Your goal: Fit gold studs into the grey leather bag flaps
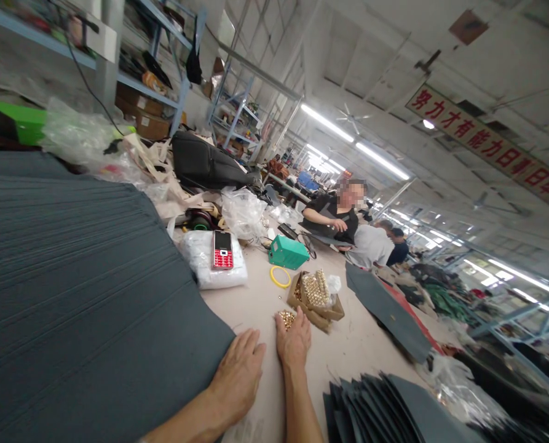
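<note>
My left hand [240,375] lies palm down at the edge of a broad stack of dark grey sheets [71,295], fingers stretched forward and nothing visible in it. Beside it, on the pale table [260,307], my right hand [294,338] reaches to a small heap of shiny gold metal pieces [287,318]. Its thumb and fingers are apart around the near side of the heap; the palm's underside is hidden. Just beyond stands an open cardboard box [323,317] holding more gold pieces in clear plastic.
A yellow ring [280,277] and a green box [289,252] sit farther back. A red phone [223,250] rests on a white plastic-wrapped packet [209,277]. More dark folded pieces [371,406] stand at the right front. A person [334,215] works across the table.
</note>
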The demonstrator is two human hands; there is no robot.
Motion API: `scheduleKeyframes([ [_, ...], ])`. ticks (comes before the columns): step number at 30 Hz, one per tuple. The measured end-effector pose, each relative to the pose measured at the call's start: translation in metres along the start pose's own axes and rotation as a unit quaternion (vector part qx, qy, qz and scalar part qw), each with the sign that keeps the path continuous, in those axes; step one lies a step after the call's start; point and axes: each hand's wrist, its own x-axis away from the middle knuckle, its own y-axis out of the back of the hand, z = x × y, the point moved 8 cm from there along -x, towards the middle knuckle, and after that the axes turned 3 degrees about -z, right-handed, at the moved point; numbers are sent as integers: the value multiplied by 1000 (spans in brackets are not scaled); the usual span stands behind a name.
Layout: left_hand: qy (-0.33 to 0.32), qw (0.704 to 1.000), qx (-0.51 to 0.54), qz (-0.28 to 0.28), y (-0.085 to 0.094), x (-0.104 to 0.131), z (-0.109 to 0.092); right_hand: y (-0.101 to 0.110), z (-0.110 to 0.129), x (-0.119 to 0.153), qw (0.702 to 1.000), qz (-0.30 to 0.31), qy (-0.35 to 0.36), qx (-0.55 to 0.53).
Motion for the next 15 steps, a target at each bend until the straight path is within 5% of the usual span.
scheduleKeyframes([
  [8, 10, 1000, -16, 23, -6, -4, 3, 41, -25, -65, 993, -96, -28, -55],
  [15, 14, 998, -1, 61, 0, -5, 0, 31, -50, -147, 998, -15, -60, -2],
])
